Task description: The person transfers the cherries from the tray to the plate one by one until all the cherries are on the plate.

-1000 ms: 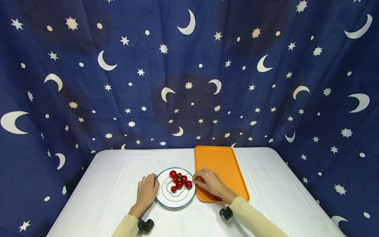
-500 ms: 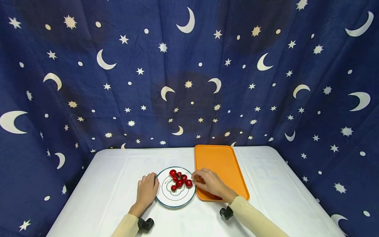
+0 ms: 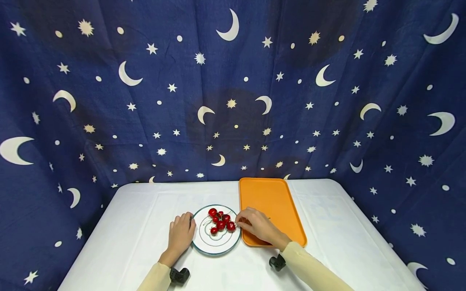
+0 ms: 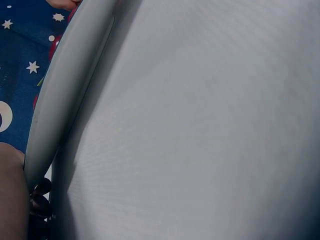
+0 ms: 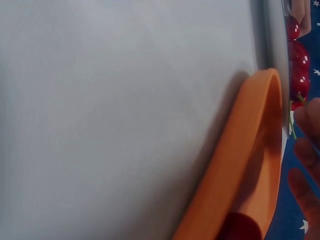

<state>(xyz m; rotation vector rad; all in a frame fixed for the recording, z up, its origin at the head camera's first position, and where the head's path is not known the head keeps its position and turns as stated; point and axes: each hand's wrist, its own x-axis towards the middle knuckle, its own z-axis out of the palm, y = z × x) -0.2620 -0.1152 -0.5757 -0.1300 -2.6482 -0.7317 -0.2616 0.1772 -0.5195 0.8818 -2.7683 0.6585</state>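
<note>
Lower centre, red cherries [image 3: 220, 225] on a plate [image 3: 202, 241]. The left hand [image 3: 181, 231], fingers bent, holds its rim; the right hand [image 3: 256, 224], nearly closed, pinches one cherry [image 3: 231, 226] by its stem [image 5: 302, 99], to my eye the surest grip on something light and slippery.

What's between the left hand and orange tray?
The head view shows a white, teal-rimmed plate of cherries between the left hand and orange tray; the right hand overlaps the plate's edge.

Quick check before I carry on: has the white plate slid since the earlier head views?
No. Judged against the orange tray in the head view, the white plate shows no visible shift in any direction.
</note>
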